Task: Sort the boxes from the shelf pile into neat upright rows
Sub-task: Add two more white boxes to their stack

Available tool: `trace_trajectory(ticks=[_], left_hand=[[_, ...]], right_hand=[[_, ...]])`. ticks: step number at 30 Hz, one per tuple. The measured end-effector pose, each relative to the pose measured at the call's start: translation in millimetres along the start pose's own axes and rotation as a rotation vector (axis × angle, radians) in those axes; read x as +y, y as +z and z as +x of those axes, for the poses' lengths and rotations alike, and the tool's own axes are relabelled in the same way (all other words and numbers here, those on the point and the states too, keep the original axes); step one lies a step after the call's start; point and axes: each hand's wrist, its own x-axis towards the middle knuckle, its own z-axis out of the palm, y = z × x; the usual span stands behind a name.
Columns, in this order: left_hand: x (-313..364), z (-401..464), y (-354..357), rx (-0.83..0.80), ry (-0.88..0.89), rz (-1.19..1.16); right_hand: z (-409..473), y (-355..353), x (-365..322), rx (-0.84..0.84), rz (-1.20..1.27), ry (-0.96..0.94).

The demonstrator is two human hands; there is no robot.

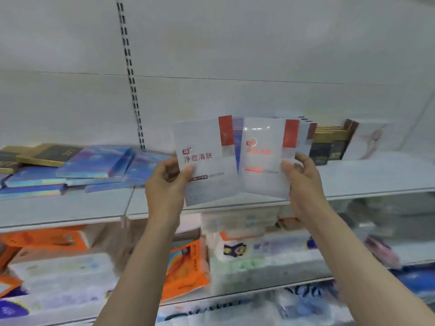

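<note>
Holding one flat white carton with a red corner patch and red lettering [207, 161] in the left hand [164, 184], the person keeps a second, matching white-and-red carton [266, 158] in the right hand [303, 184]. Each hand pinches its box at the lower outer edge, thumb on the printed face and fingers behind, so both fronts stay readable, probably to check that they match. Both boxes are raised upright just in front of the white metal shelf [70, 208], clear of its surface. Behind the right box stands a started row of like white-and-red boxes [306, 132], then upright dark gold-trimmed boxes [329, 144], so the held pair likely belongs at that row's left end. On the shelf's left lies the unsorted pile: iridescent blue flat boxes [94, 165] and black-and-gold flat boxes [42, 154], lying askew over one another. Much sorting, I judge, remains. Blurred orange and white packets fill the lower shelves.
</note>
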Motion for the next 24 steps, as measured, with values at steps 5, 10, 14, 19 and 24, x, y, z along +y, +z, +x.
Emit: trace_trajectory(ticks=[5,10,14,19,24], left_hand=[[-14,-30,87,-0.101,-0.057,-0.026],[-20,-40,157,-0.159,-0.062,0.019],[-35,-29,210,-0.178,-0.053,0.049],[-64,-11,288,-0.179,-0.073,0.032],[-82,7,367,-0.186,-0.119,0.004]], right_hand=[[12,-86,-7,0.068,-0.053,0.013],[34,-145,-1,0.132,-0.049,0.022],[67,-185,13,0.177,-0.012,0.071],[132,-236,22,0.202,-0.046,0.111],[209,-286,12,0.176,-0.099,0.095]])
